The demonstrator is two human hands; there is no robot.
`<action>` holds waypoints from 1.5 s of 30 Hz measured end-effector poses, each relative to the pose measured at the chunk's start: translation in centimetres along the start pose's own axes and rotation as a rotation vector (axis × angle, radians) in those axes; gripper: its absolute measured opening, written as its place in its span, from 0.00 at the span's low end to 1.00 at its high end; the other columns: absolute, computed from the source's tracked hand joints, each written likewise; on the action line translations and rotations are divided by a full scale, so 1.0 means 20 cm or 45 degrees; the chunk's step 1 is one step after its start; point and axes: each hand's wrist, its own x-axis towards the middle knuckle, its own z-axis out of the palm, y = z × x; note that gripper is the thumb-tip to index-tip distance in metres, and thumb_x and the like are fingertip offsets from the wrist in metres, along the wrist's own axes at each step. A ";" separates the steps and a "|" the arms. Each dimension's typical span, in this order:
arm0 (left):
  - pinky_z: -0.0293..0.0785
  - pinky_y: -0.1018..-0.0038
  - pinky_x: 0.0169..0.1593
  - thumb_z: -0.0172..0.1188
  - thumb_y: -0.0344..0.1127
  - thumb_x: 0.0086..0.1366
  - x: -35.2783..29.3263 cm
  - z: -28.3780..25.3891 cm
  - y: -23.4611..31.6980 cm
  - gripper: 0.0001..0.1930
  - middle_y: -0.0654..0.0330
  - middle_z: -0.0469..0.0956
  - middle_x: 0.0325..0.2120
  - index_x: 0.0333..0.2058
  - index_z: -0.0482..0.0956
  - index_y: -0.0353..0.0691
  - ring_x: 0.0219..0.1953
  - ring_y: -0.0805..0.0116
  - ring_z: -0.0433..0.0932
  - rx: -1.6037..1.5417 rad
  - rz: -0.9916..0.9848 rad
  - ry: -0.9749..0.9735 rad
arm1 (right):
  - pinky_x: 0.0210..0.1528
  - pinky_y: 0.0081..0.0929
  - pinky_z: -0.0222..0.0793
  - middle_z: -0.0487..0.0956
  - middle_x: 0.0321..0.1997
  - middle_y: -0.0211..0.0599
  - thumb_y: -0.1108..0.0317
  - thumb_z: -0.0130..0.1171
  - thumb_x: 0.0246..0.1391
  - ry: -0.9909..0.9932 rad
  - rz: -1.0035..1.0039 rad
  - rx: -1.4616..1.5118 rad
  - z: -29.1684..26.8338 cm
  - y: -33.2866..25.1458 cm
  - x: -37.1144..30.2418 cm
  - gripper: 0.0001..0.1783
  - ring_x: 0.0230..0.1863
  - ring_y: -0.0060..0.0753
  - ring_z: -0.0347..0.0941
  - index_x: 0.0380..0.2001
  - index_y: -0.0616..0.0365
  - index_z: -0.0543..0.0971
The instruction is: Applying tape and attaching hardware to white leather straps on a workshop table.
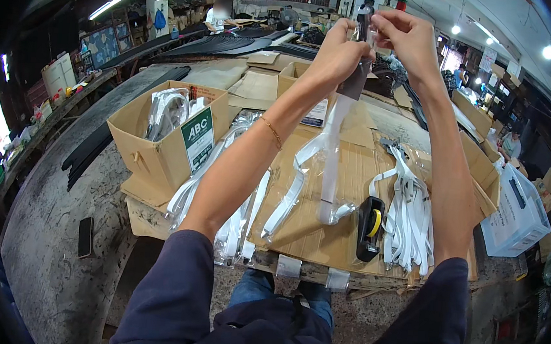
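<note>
Raised in front of me is a long clear plastic sleeve [330,170], hanging down with a white strap and a dark flat piece near its top. My left hand [342,53] is closed around the upper end, just below a black hook-like top [365,14]. Thumb and fingers of my right hand [407,41] pinch the sleeve's edge beside that top. Below, a bundle of white straps [408,215] lies on the cardboard, next to a black tape dispenser [369,230] with a yellow core. Another bagged white strap [290,196] lies left of the hanging sleeve.
A cardboard box [154,156] holding bagged items stands left, with several bagged straps [238,234] beneath my left forearm. Right are another carton [482,172] and a clear plastic bin [518,217]. A phone [86,237] lies far left. Two people are in the background.
</note>
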 end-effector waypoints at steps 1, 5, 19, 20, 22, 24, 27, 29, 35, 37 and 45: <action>0.77 0.72 0.35 0.54 0.29 0.60 -0.01 0.00 -0.01 0.18 0.51 0.79 0.30 0.47 0.64 0.34 0.30 0.67 0.79 -0.003 0.048 -0.017 | 0.37 0.18 0.75 0.82 0.32 0.35 0.67 0.61 0.54 -0.002 0.008 0.005 0.00 0.01 0.00 0.12 0.31 0.22 0.78 0.40 0.62 0.81; 0.77 0.70 0.40 0.61 0.34 0.62 -0.08 0.00 -0.04 0.25 0.52 0.80 0.34 0.53 0.63 0.31 0.36 0.64 0.81 -0.101 -0.009 -0.206 | 0.40 0.20 0.73 0.80 0.35 0.31 0.67 0.56 0.59 0.121 -0.004 -0.067 -0.08 0.11 0.05 0.12 0.34 0.20 0.75 0.42 0.62 0.80; 0.77 0.66 0.45 0.49 0.38 0.67 -0.08 -0.02 -0.08 0.16 0.52 0.80 0.35 0.46 0.70 0.31 0.35 0.61 0.82 -0.171 -0.181 -0.273 | 0.45 0.22 0.71 0.81 0.35 0.32 0.64 0.67 0.49 0.013 0.192 0.135 -0.05 0.13 0.01 0.23 0.36 0.22 0.77 0.48 0.60 0.76; 0.76 0.65 0.46 0.47 0.41 0.67 -0.07 -0.01 -0.08 0.17 0.51 0.79 0.35 0.46 0.69 0.32 0.36 0.59 0.82 -0.261 -0.205 -0.294 | 0.43 0.22 0.70 0.81 0.36 0.32 0.65 0.67 0.49 0.040 0.200 0.085 -0.03 0.12 0.00 0.22 0.36 0.21 0.76 0.47 0.59 0.76; 0.75 0.63 0.47 0.44 0.43 0.67 -0.06 -0.02 -0.09 0.18 0.50 0.79 0.35 0.46 0.68 0.32 0.36 0.57 0.82 -0.354 -0.232 -0.312 | 0.42 0.20 0.70 0.81 0.37 0.32 0.65 0.67 0.49 0.029 0.193 0.124 -0.02 0.13 0.00 0.22 0.37 0.20 0.76 0.47 0.59 0.75; 0.75 0.64 0.47 0.42 0.41 0.66 -0.06 -0.03 -0.08 0.17 0.48 0.79 0.35 0.44 0.68 0.32 0.38 0.56 0.81 -0.423 -0.280 -0.344 | 0.41 0.19 0.69 0.80 0.39 0.32 0.65 0.68 0.48 0.020 0.188 0.163 -0.01 0.15 -0.01 0.22 0.37 0.20 0.75 0.46 0.59 0.75; 0.76 0.65 0.45 0.42 0.40 0.65 -0.08 -0.01 -0.05 0.16 0.50 0.78 0.32 0.42 0.68 0.33 0.35 0.58 0.81 -0.446 -0.294 -0.324 | 0.42 0.20 0.68 0.79 0.42 0.33 0.65 0.68 0.48 0.035 0.139 0.134 -0.02 0.17 -0.03 0.22 0.40 0.20 0.74 0.46 0.59 0.74; 0.76 0.66 0.44 0.42 0.39 0.65 -0.07 0.01 -0.03 0.15 0.51 0.77 0.29 0.40 0.68 0.33 0.33 0.59 0.80 -0.435 -0.337 -0.266 | 0.43 0.21 0.69 0.78 0.43 0.34 0.64 0.68 0.48 0.037 0.104 0.118 -0.01 0.15 -0.03 0.25 0.40 0.21 0.74 0.48 0.58 0.73; 0.77 0.66 0.41 0.44 0.37 0.63 -0.01 -0.02 -0.05 0.12 0.54 0.75 0.25 0.36 0.68 0.33 0.28 0.61 0.78 -0.385 -0.361 -0.184 | 0.43 0.20 0.70 0.78 0.41 0.34 0.63 0.69 0.47 -0.020 0.168 0.239 0.04 0.09 -0.04 0.25 0.39 0.21 0.74 0.47 0.61 0.74; 0.77 0.66 0.41 0.45 0.35 0.63 0.00 -0.03 -0.04 0.11 0.53 0.75 0.27 0.36 0.68 0.32 0.29 0.61 0.79 -0.354 -0.290 -0.217 | 0.43 0.21 0.70 0.78 0.40 0.34 0.64 0.68 0.48 -0.020 0.161 0.180 0.02 0.07 -0.03 0.23 0.39 0.21 0.74 0.46 0.63 0.75; 0.77 0.75 0.35 0.64 0.34 0.60 -0.09 -0.07 -0.11 0.10 0.57 0.80 0.28 0.33 0.76 0.33 0.34 0.66 0.82 -0.027 -0.028 -0.265 | 0.29 0.18 0.68 0.77 0.29 0.29 0.71 0.61 0.52 0.230 0.233 0.468 0.03 -0.08 0.01 0.10 0.27 0.18 0.72 0.38 0.57 0.74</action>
